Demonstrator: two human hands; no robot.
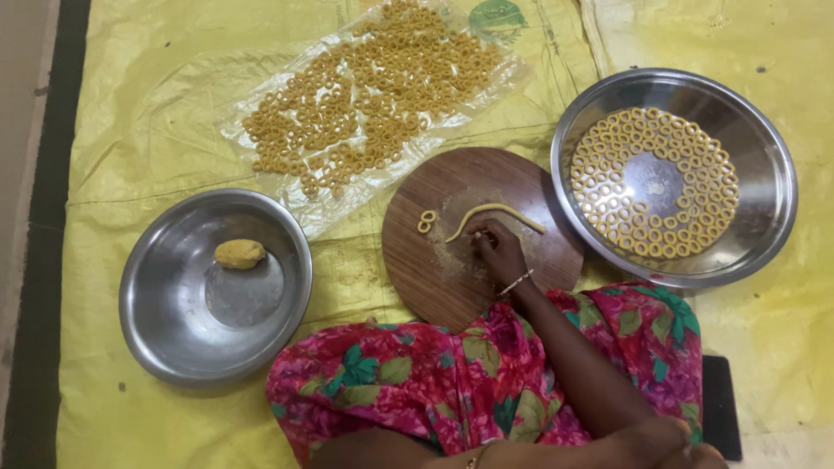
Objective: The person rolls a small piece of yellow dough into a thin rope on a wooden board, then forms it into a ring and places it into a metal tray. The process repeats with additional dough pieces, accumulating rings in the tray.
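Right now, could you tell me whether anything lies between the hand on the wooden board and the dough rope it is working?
Nothing visible does: the right hand already has its fingertips on the dough rope on the round wooden board.

Steel bowl (174,334) sits left of wooden board, one lump of yellow dough (240,254) inside near its back wall. Clear plastic sheet (217,113) lies up-left of board — covered in loose dough rings (373,91), dozens of them. Wide steel plate (764,226) just right of board, more rings (653,182) laid in neat circle — centre bare. Yellow ground sheet (130,139) under everything. Floral pink fabric (417,382) below board, overlapping its near edge.
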